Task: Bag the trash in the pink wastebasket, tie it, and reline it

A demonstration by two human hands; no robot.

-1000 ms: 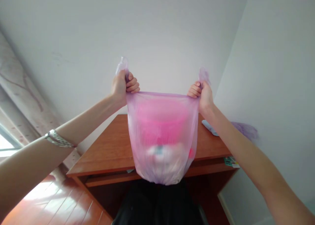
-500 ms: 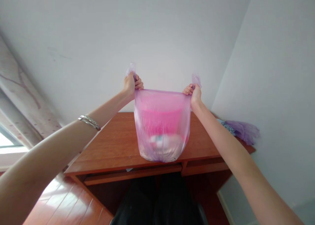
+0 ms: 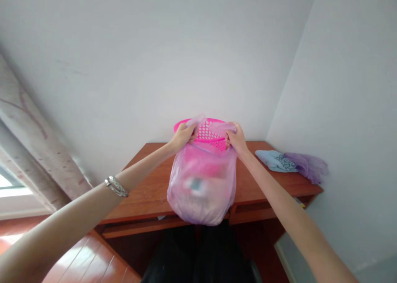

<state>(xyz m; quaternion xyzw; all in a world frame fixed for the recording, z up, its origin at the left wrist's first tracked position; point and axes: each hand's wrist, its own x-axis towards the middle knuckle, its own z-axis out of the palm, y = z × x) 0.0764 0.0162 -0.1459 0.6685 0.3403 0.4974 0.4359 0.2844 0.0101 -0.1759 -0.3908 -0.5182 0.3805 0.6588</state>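
A thin, see-through purple plastic bag (image 3: 201,200) hangs between my hands at the desk's front edge. Pale contents bulge in its lower part, with a small teal patch showing; what they are is blurred by the film. My left hand (image 3: 185,136) grips one top corner of the bag, and my right hand (image 3: 235,138) grips the other, each with fingers closed round bunched plastic. Behind the bag stands a bright pink basket (image 3: 205,129) with holes in its wall; its lower part shows only through the film.
The brown wooden desk (image 3: 139,184) stands against a pale wall. On its right end lie a light blue cloth-like item (image 3: 269,160) and crumpled purple plastic (image 3: 308,165). A curtain (image 3: 34,130) hangs at the left by a window. Shelf openings run beneath the desktop.
Both hands have come closer together and lower, drawing the bag's top corners inward. The bag has sunk towards me, and the pink basket's rim now shows above it.
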